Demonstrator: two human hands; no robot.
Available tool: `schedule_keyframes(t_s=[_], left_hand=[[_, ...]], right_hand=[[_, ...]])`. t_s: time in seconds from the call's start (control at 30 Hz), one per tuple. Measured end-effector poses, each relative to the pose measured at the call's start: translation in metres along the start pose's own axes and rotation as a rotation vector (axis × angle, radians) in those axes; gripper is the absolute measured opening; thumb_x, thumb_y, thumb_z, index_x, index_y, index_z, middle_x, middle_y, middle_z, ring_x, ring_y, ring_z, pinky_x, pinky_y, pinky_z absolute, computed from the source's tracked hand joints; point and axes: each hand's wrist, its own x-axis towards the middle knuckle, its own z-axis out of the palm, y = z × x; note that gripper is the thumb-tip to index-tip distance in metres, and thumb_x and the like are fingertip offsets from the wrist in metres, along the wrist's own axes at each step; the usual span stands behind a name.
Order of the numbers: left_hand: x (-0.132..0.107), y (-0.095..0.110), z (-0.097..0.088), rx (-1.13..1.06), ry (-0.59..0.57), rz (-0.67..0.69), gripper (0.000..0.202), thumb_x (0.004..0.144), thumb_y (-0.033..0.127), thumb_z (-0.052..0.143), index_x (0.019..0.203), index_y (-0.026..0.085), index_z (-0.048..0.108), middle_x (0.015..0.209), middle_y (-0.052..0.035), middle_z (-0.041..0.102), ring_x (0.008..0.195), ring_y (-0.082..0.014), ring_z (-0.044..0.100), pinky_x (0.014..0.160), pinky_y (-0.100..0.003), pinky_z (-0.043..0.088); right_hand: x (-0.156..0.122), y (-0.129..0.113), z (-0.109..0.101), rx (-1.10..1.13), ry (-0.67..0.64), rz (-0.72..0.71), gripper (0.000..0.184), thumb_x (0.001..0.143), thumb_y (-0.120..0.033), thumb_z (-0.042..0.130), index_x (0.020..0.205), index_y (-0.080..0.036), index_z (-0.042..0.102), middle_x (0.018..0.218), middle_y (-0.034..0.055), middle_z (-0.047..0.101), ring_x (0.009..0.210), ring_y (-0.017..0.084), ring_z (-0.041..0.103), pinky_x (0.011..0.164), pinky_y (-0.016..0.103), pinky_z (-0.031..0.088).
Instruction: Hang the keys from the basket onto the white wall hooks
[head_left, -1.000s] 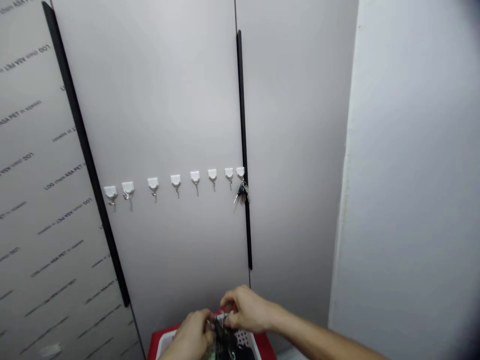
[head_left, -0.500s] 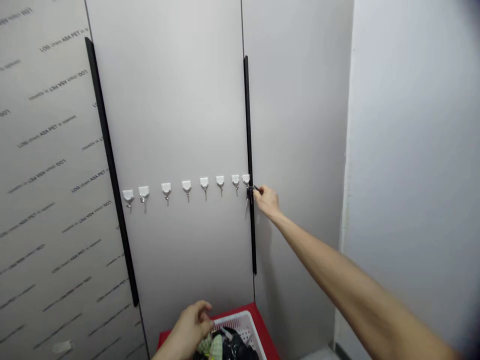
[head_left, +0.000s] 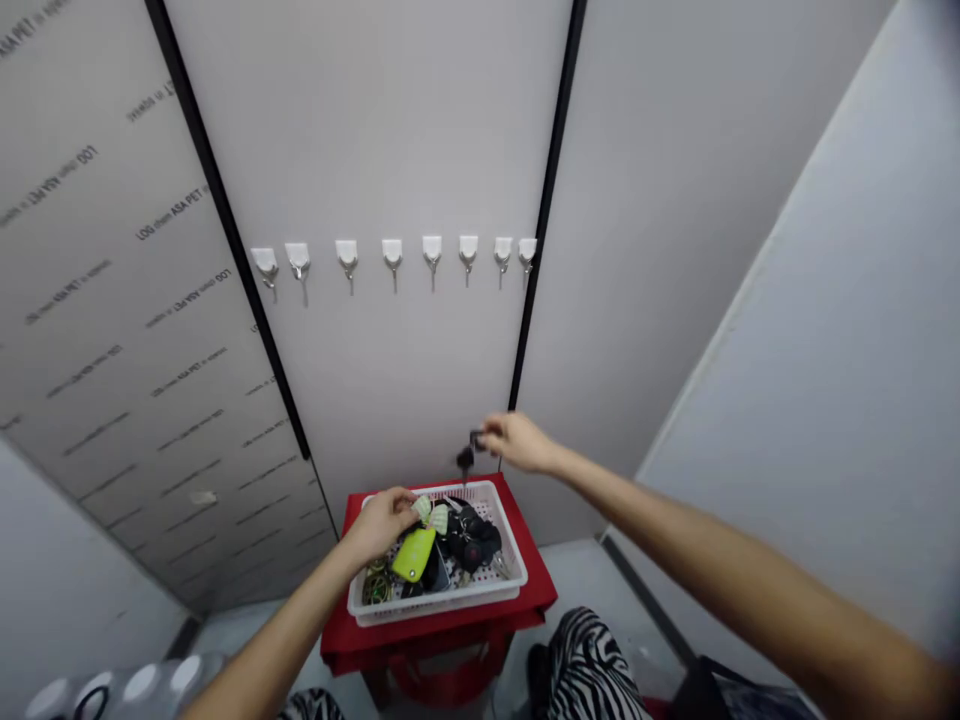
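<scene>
My right hand [head_left: 514,442] is pinched on a dark bunch of keys [head_left: 468,455] that hangs from it just above the far rim of a white basket [head_left: 442,601]. The basket holds several key bunches and fobs, among them a lime-green fob [head_left: 412,554]. My left hand [head_left: 382,522] rests closed at the basket's left side, its fingers on the green-and-white tag above the lime-green fob. A row of white wall hooks [head_left: 393,253] runs across the grey panel above, all bare.
The basket sits on a red stool [head_left: 439,630] against grey cupboard panels split by black strips [head_left: 546,196]. A white wall [head_left: 840,330] closes the right side. Zebra-print fabric [head_left: 589,660] shows at the bottom, and round grey knobs [head_left: 112,685] at the lower left.
My right hand took the key bunch off the rightmost hook and brought it down to the basket. The view tilted down, showing the whole basket and stool. My left hand stayed at the basket.
</scene>
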Motion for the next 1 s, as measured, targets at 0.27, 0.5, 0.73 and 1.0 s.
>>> schedule_keyframes(t_s=[0.27,0.5,0.73,1.0], left_hand=[[0.004,0.036,-0.022,-0.105,0.143,0.054,0.016,0.05,0.026,0.054,0.061,0.014,0.052,0.056,0.0006,0.053,0.052,-0.0085,0.045,0.051,-0.019,0.032],[0.012,0.146,-0.066,-0.684,-0.117,0.204,0.054,0.063,0.059,0.017,0.035,0.015,0.032,0.028,0.0038,0.031,0.026,-0.0035,0.025,0.033,-0.017,0.016],[0.008,0.157,-0.07,-0.756,-0.239,0.236,0.056,0.064,0.06,0.014,0.035,0.015,0.03,0.027,0.0038,0.028,0.024,-0.0029,0.021,0.031,-0.017,0.013],[0.008,0.132,-0.057,-0.711,-0.214,0.125,0.055,0.061,0.062,0.016,0.035,0.016,0.029,0.026,0.0045,0.027,0.024,-0.0021,0.02,0.032,-0.017,0.012]], right_hand=[[0.001,-0.005,0.035,0.458,0.025,0.139,0.026,0.063,-0.036,0.042,0.052,-0.014,0.048,0.05,0.0006,0.051,0.047,0.009,0.046,0.046,0.021,0.033],[0.047,-0.083,-0.007,1.282,-0.285,-0.057,0.053,0.063,-0.062,0.012,0.039,-0.016,0.023,0.031,-0.0064,0.025,0.027,0.003,0.022,0.031,0.018,0.021],[0.048,-0.097,-0.014,1.359,-0.35,-0.087,0.056,0.061,-0.065,0.003,0.038,-0.017,0.019,0.029,-0.0067,0.02,0.026,0.003,0.017,0.03,0.017,0.016],[0.042,-0.082,0.01,1.3,-0.378,0.025,0.054,0.062,-0.064,0.008,0.039,-0.017,0.019,0.029,-0.0075,0.019,0.027,0.003,0.015,0.03,0.016,0.015]])
